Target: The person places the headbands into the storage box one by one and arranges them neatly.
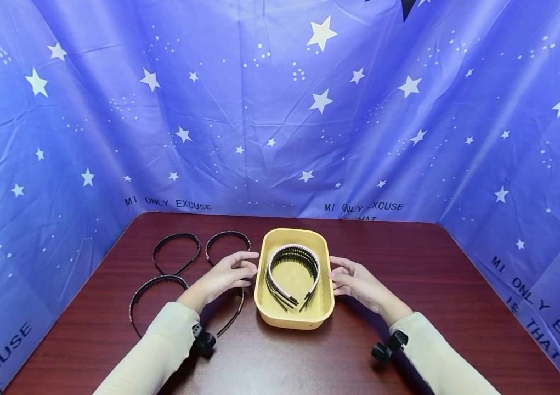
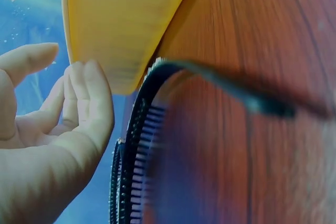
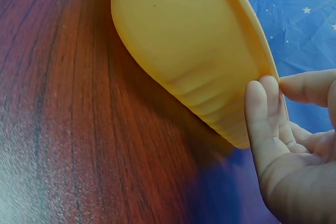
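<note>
1. Has the yellow tub (image 1: 292,322) upright on the dark red wood-grain table (image 1: 398,247), open side up, between both hands.
2. Holds the left grip (image 1: 222,277), a bare hand, just beside the tub's left wall, with thumb and fingers apart and clamped on nothing; cannot tell whether the fingertips touch the wall.
3. Rests the right grip (image 1: 356,281), also a bare hand, against the tub's right outer wall, with thumb and fingers apart, fingertips at the wall and thumb near the rim, not clamped round it.
4. Contains, inside the tub, a nested group of black toothed headbands (image 1: 293,253), with a pale outer band on top and the open ends toward the tub's near side.
5. Shows, left of the tub, three more dark headbands: one far left (image 1: 176,235), one nearer the tub (image 1: 227,232), one lower left (image 1: 158,278), partly behind the left arm.
6. Reveals a curved headband end (image 1: 234,320) left of the tub, below the left grip; cannot tell which headband.
7. Hangs, behind the tub, a blue-violet curtain (image 1: 240,109) with white stars and black lettering.
</note>
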A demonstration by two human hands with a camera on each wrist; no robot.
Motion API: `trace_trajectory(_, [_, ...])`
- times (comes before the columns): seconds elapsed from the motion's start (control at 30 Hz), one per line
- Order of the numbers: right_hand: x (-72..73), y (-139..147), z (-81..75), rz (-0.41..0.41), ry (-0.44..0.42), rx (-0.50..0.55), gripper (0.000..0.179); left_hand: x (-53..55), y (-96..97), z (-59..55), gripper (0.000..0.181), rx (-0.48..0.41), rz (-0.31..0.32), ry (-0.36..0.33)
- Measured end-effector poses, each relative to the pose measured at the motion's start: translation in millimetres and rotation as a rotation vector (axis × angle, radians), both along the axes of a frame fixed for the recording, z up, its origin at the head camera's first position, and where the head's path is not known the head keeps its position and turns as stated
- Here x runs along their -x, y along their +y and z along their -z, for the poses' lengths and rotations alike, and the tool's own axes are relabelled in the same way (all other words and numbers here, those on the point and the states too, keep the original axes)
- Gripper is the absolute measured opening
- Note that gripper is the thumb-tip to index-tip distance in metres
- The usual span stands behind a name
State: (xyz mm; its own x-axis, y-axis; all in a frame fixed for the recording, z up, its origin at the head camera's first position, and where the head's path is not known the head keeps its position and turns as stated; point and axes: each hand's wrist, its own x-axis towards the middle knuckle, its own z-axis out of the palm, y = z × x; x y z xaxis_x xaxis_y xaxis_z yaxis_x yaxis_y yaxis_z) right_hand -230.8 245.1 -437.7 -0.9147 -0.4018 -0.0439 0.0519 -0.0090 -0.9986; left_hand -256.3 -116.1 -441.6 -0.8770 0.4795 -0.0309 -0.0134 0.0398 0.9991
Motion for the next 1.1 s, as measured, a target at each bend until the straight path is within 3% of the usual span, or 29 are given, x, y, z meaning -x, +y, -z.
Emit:
trace_trajectory(0.17, [0.1, 1, 0.7, -0.007, -0.001, 0.007, 0.068, -0.8, -5.4, -4.6, 0.051, 0.113, 0.028, 0.103])
trace_trajectory(0.47, [-0.1, 1, -0.9, -0.016, 0.0, 0.012, 0.068, -2.7, -16.2, -13.8, 0.047, 0.287, 0.015, 0.27])
trace_trajectory(0.8, [0.4, 1, 1.4, -0.009, -0.009, 0.008, 0.067, -1.3, -34.5, -18.9, 0.023, 0.502, 0.017, 0.532])
trace_trajectory(1.1, [0.7, 1, -0.2, -0.02, -0.008, 0.0, 0.067, 1.5, -52.2, -20.4, 0.023, 0.598, -0.002, 0.651])
